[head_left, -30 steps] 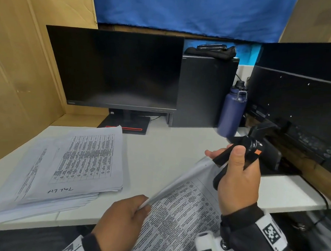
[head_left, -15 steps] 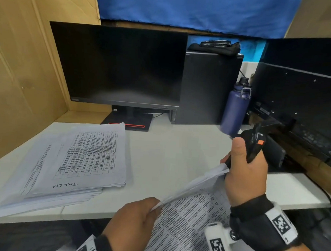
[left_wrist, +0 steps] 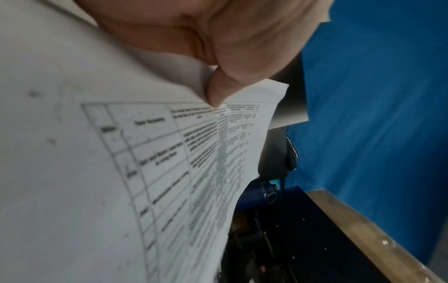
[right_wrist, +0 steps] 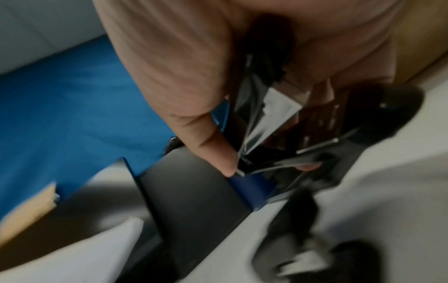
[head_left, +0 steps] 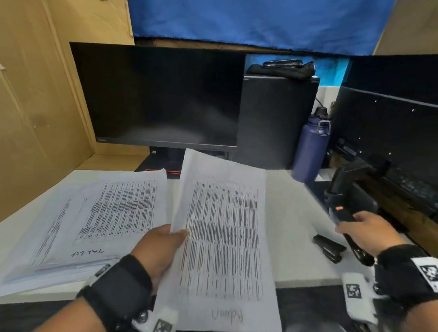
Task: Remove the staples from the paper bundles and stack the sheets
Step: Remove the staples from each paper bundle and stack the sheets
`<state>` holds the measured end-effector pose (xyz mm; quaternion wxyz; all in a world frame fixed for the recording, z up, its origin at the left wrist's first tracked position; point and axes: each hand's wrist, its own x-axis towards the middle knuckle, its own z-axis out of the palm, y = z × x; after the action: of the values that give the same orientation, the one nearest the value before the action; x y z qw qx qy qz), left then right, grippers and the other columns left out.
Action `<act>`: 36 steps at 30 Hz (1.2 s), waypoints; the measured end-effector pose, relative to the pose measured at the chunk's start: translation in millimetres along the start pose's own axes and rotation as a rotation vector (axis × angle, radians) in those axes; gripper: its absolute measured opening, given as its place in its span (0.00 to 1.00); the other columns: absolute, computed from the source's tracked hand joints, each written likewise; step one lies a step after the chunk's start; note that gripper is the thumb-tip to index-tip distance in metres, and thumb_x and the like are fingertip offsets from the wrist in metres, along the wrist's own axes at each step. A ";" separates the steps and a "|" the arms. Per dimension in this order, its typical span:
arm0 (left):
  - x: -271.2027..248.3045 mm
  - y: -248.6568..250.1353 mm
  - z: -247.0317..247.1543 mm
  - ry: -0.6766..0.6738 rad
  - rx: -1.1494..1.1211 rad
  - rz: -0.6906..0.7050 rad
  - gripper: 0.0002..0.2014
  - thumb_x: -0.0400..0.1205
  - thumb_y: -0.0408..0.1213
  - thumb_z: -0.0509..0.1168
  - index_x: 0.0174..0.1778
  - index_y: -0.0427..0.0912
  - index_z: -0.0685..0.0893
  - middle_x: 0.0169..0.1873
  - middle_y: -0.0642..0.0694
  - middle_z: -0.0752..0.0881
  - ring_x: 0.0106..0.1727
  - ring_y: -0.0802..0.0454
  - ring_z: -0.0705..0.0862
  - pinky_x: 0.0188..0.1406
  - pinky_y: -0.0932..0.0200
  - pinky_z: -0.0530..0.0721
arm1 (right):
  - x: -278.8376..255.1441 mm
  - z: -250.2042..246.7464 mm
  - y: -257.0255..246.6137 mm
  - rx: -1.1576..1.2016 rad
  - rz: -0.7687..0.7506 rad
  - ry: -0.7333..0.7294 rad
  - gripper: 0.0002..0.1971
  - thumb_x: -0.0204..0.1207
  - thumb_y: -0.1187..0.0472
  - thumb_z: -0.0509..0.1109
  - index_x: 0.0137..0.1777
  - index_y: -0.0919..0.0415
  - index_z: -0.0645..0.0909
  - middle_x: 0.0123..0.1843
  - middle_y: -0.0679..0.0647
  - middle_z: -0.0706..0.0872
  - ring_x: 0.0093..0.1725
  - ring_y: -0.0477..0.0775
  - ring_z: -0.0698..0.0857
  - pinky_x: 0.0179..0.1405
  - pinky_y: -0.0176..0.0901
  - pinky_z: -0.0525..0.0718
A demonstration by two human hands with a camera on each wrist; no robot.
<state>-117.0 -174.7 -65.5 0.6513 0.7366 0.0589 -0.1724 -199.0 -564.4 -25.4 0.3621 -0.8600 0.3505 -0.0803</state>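
Observation:
My left hand (head_left: 175, 236) pinches the left edge of a printed paper bundle (head_left: 221, 242) and holds it up over the desk's front edge, with "Admin" handwritten at its bottom. The left wrist view shows the thumb (left_wrist: 215, 92) pressed on the printed sheet (left_wrist: 169, 153). A pile of loose sheets (head_left: 108, 216) lies on the desk to the left. At the right, low over the desk, my right hand (head_left: 349, 224) grips a black staple remover (head_left: 347, 220) with an orange mark. In the blurred right wrist view the fingers (right_wrist: 218, 153) curl round the staple remover (right_wrist: 261, 114).
A small black stapler (head_left: 329, 247) lies on the white desk (head_left: 293, 220) near my right hand. Behind stand a dark monitor (head_left: 160, 96), a black computer tower (head_left: 273, 118), a blue bottle (head_left: 311, 145) and a second monitor (head_left: 397, 124). Cardboard walls off the left.
The staple remover has come off the bundle and my right hand has moved it right and down. My left hand has raised the bundle and swung it left, face up.

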 end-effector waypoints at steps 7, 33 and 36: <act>73.3 35.1 52.3 0.014 0.223 0.041 0.21 0.84 0.23 0.60 0.73 0.30 0.81 0.69 0.30 0.86 0.48 0.48 0.85 0.61 0.52 0.90 | 21.5 -1.5 38.5 -0.210 0.100 0.034 0.16 0.70 0.45 0.78 0.42 0.60 0.88 0.36 0.59 0.90 0.40 0.62 0.88 0.51 0.54 0.86; 73.8 50.8 -179.1 0.326 1.306 -0.252 0.19 0.74 0.53 0.79 0.48 0.42 0.85 0.46 0.46 0.89 0.49 0.47 0.88 0.45 0.60 0.84 | -39.7 34.0 -37.3 -0.331 -0.125 0.202 0.37 0.70 0.30 0.68 0.78 0.39 0.68 0.75 0.59 0.74 0.70 0.68 0.73 0.68 0.66 0.77; 74.9 48.4 -177.0 0.332 1.296 -0.239 0.19 0.77 0.50 0.77 0.56 0.40 0.87 0.49 0.45 0.87 0.53 0.46 0.89 0.47 0.60 0.84 | -57.7 49.2 -52.8 -0.320 -0.169 0.146 0.42 0.72 0.34 0.72 0.84 0.42 0.60 0.81 0.58 0.68 0.76 0.67 0.69 0.74 0.64 0.72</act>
<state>-0.7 -18.6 -28.6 0.0372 0.9833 0.1239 -0.1281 -193.7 -472.4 -18.6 0.1864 -0.9248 0.3109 -0.1158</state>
